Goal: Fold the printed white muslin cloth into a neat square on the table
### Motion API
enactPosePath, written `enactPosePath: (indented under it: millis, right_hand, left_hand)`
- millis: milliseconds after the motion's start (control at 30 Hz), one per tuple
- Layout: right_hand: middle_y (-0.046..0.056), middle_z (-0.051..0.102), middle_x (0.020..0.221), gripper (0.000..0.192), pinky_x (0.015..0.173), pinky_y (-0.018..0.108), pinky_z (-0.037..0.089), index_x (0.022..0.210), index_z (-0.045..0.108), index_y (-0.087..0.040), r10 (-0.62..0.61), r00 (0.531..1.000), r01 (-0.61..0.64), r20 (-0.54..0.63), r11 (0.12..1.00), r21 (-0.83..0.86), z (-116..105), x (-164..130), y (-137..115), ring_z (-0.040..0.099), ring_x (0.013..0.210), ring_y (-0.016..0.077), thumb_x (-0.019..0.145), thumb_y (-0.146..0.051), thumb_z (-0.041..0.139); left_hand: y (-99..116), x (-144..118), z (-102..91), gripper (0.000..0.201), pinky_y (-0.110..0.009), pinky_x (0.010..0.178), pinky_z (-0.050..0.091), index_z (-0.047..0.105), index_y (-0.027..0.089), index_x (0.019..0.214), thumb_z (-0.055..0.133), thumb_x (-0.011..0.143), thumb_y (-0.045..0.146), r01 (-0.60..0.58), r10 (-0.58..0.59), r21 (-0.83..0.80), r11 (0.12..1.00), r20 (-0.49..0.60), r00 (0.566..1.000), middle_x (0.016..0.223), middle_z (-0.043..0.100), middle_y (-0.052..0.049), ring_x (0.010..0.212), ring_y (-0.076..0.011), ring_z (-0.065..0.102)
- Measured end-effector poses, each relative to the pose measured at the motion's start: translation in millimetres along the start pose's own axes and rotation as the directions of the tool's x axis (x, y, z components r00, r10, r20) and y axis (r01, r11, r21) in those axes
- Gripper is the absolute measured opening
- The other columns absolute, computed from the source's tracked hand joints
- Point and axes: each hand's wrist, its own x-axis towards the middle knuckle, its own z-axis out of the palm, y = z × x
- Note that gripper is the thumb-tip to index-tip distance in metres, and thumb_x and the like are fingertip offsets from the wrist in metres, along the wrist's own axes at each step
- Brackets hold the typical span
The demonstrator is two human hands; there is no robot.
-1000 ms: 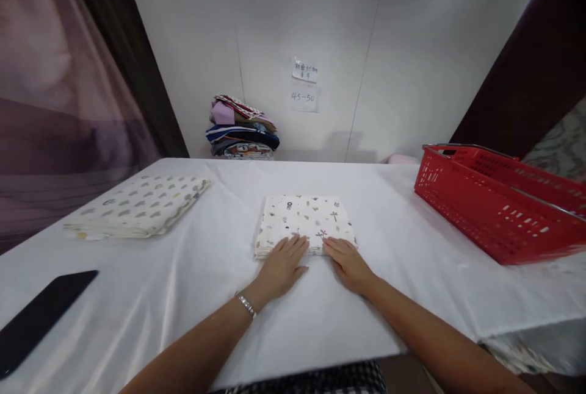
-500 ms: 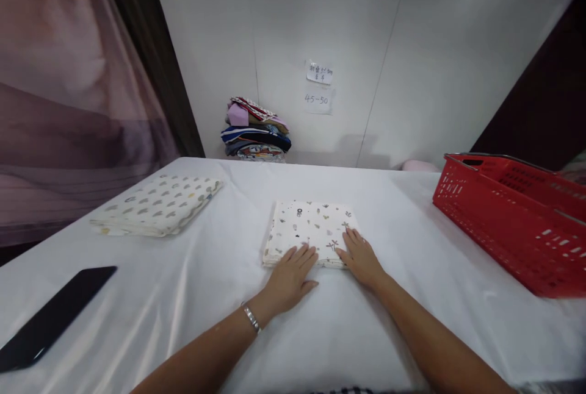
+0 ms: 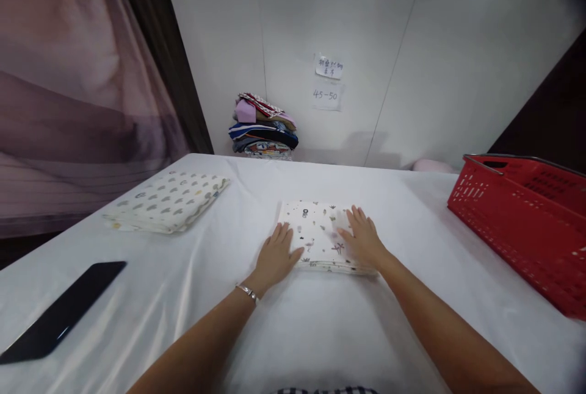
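Note:
A folded white cloth (image 3: 320, 229) with small plant and animal prints lies flat on the white-covered table, its layered edge toward me. My left hand (image 3: 275, 254) rests at the cloth's left front corner, fingers extended and thumb out to the side. On the right part of the cloth lies my right hand (image 3: 364, 236), its fingers stretched forward and the thumb spread. Parts of the cloth's left and right edges are hidden under the hands.
Another folded cloth (image 3: 169, 202), with grey cloud-like prints, lies at the left. A black phone-like slab (image 3: 64, 311) is nearer me. At the right stands a red plastic basket (image 3: 517, 217). Folded fabrics (image 3: 264, 128) are piled behind the table by the wall.
My left hand has slid to the cloth's left edge. My right hand has moved forward and farther onto the right side. The whole view has shifted slightly.

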Motion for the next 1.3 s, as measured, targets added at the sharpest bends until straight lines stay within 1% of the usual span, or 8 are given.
enactPosePath:
  millis: [167, 333, 500, 633, 833, 933, 1100, 1300]
  right_hand:
    - [0.015, 0.016, 0.150, 0.067, 0.106, 0.049, 0.019, 0.141, 0.028, -0.009, 0.095, 0.995, -0.094, 0.036, 0.995, -0.022, 26.1, 23.6, 15.8, 0.010, 0.138, 0.0289, 0.090, -0.053, 0.029]
    - [0.015, 0.018, 0.150, 0.067, 0.105, 0.045, 0.025, 0.139, 0.031, -0.008, 0.069, 0.998, -0.069, 0.010, 0.998, -0.011, 41.7, 24.0, 26.9, 0.011, 0.138, 0.0288, 0.089, -0.053, 0.030]
    - [0.015, 0.016, 0.150, 0.070, 0.105, 0.043, 0.025, 0.140, 0.029, -0.006, 0.083, 0.996, -0.083, 0.023, 0.997, 0.000, 37.1, 23.8, 23.4, 0.010, 0.138, 0.0293, 0.089, -0.053, 0.028]
    - [0.015, 0.016, 0.150, 0.070, 0.106, 0.043, 0.024, 0.141, 0.028, -0.006, 0.081, 0.996, -0.081, 0.022, 0.997, 0.003, 36.2, 23.5, 23.0, 0.009, 0.138, 0.0284, 0.089, -0.053, 0.029]
    - [0.013, 0.016, 0.150, 0.070, 0.106, 0.043, 0.024, 0.141, 0.028, -0.008, 0.085, 0.996, -0.085, 0.013, 0.996, 0.021, 39.2, 24.9, 26.1, 0.009, 0.138, 0.0276, 0.088, -0.054, 0.030]
    - [0.013, 0.015, 0.151, 0.070, 0.106, 0.042, 0.023, 0.141, 0.028, -0.008, 0.090, 0.996, -0.091, 0.023, 0.996, 0.016, 38.8, 25.3, 26.0, 0.009, 0.138, 0.0276, 0.089, -0.054, 0.029]
    - [0.013, 0.015, 0.151, 0.070, 0.106, 0.043, 0.024, 0.141, 0.028, -0.007, 0.089, 0.996, -0.089, 0.028, 0.996, 0.008, 36.6, 24.2, 24.4, 0.009, 0.138, 0.0276, 0.089, -0.054, 0.029]
    - [0.012, 0.016, 0.151, 0.069, 0.106, 0.042, 0.024, 0.141, 0.028, -0.008, 0.090, 0.995, -0.090, 0.037, 0.996, -0.002, 33.3, 23.2, 22.8, 0.009, 0.138, 0.0271, 0.089, -0.054, 0.027]
  left_hand:
    - [0.9, -0.8, -0.1, 0.057, -0.045, 0.102, 0.034, 0.040, 0.014, 0.132, 0.034, 0.089, 0.050, -0.020, 0.020, -0.014, 1.000, -0.041, 0.999, 0.144, 0.034, -0.014, 0.137, -0.0276, 0.020]
    - [-2.8, -1.9, -2.0, 0.059, -0.044, 0.103, 0.033, 0.039, 0.015, 0.133, 0.035, 0.088, 0.053, -0.006, 0.006, -0.063, 0.998, -0.005, 1.000, 0.145, 0.033, -0.013, 0.137, -0.0275, 0.020]
    - [-2.8, 23.8, -27.1, 0.052, -0.038, 0.093, 0.042, 0.053, 0.019, 0.119, 0.039, 0.085, 0.055, 0.181, -0.168, -0.199, 0.963, 0.078, 0.983, 0.130, 0.053, -0.010, 0.122, -0.0259, 0.045]
    - [-3.8, 59.6, -37.1, 0.040, -0.036, 0.084, 0.043, 0.059, 0.016, 0.104, 0.041, 0.085, 0.048, 0.354, -0.364, -0.198, 0.914, -0.017, 0.931, 0.109, 0.062, -0.011, 0.102, -0.0242, 0.056]
    - [-6.9, 76.6, -19.6, 0.033, -0.032, 0.071, 0.044, 0.051, 0.016, 0.096, 0.043, 0.085, 0.047, 0.566, -0.568, -0.197, 0.800, 0.052, 0.821, 0.099, 0.063, -0.011, 0.087, -0.0229, 0.061]
    - [-7.2, 71.8, -15.5, 0.034, -0.032, 0.068, 0.043, 0.050, 0.017, 0.092, 0.039, 0.086, 0.049, 0.590, -0.594, -0.208, 0.780, 0.046, 0.803, 0.091, 0.064, -0.010, 0.084, -0.0232, 0.061]
    - [-6.0, 69.0, -14.7, 0.036, -0.033, 0.068, 0.042, 0.048, 0.017, 0.093, 0.034, 0.089, 0.049, 0.544, -0.554, -0.153, 0.825, -0.032, 0.832, 0.098, 0.060, -0.013, 0.085, -0.0237, 0.061]
    - [-3.6, 70.8, -16.5, 0.037, -0.034, 0.073, 0.043, 0.051, 0.014, 0.100, 0.028, 0.092, 0.043, 0.562, -0.561, -0.080, 0.823, 0.032, 0.827, 0.105, 0.059, -0.015, 0.093, -0.0253, 0.060]
